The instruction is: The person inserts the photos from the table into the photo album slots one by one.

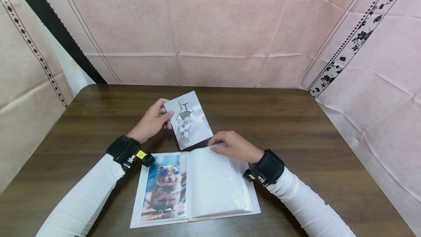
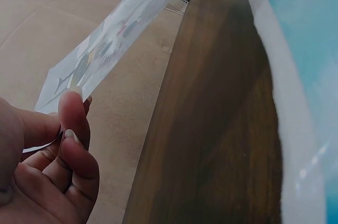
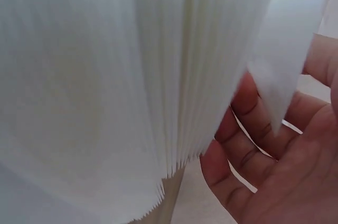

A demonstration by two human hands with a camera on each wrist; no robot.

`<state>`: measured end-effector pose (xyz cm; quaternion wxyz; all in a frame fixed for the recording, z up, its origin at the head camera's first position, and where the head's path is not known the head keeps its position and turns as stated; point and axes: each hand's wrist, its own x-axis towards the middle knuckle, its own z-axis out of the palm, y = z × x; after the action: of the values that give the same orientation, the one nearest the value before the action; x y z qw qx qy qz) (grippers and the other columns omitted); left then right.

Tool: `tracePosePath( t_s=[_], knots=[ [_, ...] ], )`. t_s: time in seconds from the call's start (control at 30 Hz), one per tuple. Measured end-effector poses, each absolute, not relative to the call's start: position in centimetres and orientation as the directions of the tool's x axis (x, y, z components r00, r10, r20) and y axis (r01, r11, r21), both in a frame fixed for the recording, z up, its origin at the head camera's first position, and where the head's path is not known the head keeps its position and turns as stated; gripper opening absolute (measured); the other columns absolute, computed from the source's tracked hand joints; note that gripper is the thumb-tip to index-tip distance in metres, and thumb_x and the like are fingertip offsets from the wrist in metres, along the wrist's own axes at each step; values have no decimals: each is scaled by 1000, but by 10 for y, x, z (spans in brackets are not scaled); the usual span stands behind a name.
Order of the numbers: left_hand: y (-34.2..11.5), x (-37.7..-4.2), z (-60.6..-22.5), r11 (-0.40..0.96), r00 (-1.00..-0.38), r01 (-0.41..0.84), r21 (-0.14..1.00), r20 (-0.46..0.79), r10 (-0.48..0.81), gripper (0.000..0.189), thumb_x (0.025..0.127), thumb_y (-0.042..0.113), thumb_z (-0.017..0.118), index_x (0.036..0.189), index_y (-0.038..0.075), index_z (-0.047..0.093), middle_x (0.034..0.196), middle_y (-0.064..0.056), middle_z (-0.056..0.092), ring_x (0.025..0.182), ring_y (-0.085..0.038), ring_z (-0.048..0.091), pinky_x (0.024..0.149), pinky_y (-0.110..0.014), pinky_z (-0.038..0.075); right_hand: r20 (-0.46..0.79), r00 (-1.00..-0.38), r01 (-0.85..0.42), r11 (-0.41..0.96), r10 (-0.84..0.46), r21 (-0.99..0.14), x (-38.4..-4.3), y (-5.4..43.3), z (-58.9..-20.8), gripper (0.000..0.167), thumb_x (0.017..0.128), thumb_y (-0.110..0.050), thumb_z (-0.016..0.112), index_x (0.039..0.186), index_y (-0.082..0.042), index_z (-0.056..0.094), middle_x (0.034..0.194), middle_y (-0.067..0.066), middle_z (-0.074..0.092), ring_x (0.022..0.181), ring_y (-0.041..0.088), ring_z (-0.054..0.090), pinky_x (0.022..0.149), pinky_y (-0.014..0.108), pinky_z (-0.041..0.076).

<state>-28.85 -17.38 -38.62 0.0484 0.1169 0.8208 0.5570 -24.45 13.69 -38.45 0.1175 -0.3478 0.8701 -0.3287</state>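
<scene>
My left hand (image 1: 154, 120) pinches a photo print (image 1: 190, 120) by its left edge and holds it tilted above the back of an open photo album (image 1: 135, 215). The print shows a pale cat-like figure below a dark glass shape. In the left wrist view, thumb and fingers of the left hand (image 2: 58, 155) meet on the print (image 2: 105, 49). At the top edge of the blank right page (image 1: 213, 178), my right hand (image 1: 235, 145) grips the sleeve sheet. The right wrist view shows the right hand (image 3: 285, 145) with fingers behind a loose sheet corner (image 3: 285, 60), beside fanned pages (image 3: 174, 76).
On the album's left page is a picture of a hamster in sunglasses (image 1: 166, 189). The album lies on a dark brown wooden table (image 1: 315, 164). Pink patterned cloth (image 1: 210, 28) hangs behind the table and at both sides.
</scene>
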Motion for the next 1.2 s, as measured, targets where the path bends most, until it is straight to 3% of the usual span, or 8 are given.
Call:
tracePosePath(
  t_s=[0.2, 0.4, 0.63, 1.0, 1.2],
  knots=[
    [-175, -288, -386, 361, -969, 139, 922, 52, 241, 37, 106, 20, 54, 139, 12, 39, 99, -15, 62, 75, -29, 61, 73, -23, 52, 11, -742, -500, 543, -670, -675, -244, 136, -382, 25, 94, -9, 72, 118, -9, 74, 115, 6, 74, 98, 16, 62, 85, 28, 51],
    [-176, -290, -386, 353, -966, 150, 924, 62, 250, 37, 106, 19, 52, 140, 10, 39, 96, -15, 62, 78, -38, 60, 72, -25, 51, 44, -749, -503, 525, -661, -686, -243, 135, -382, 22, 92, -7, 73, 114, -9, 75, 110, 4, 75, 93, 13, 62, 81, 22, 49],
    [-175, -290, -386, 339, -962, 157, 928, 67, 264, 35, 107, 17, 50, 139, 7, 39, 93, -15, 61, 75, -31, 61, 71, -27, 50, 80, -754, -513, 508, -652, -692, -242, 134, -382, 21, 91, -6, 74, 112, -8, 76, 107, 4, 76, 84, 10, 58, 77, 21, 46],
    [-174, -290, -387, 351, -962, 157, 923, 63, 266, 35, 107, 18, 50, 138, 7, 40, 92, -17, 60, 76, -35, 60, 72, -27, 51, 88, -748, -525, 506, -658, -684, -242, 134, -384, 20, 92, -7, 73, 113, -10, 75, 95, -1, 73, 82, 9, 57, 76, 21, 47],
    [-174, -290, -387, 353, -964, 149, 924, 57, 258, 36, 107, 18, 50, 140, 8, 39, 93, -17, 60, 76, -33, 60, 72, -26, 51, 80, -750, -520, 510, -657, -685, -241, 134, -383, 19, 92, -7, 73, 111, -8, 75, 101, 2, 75, 83, 8, 59, 77, 21, 48]
  ],
)
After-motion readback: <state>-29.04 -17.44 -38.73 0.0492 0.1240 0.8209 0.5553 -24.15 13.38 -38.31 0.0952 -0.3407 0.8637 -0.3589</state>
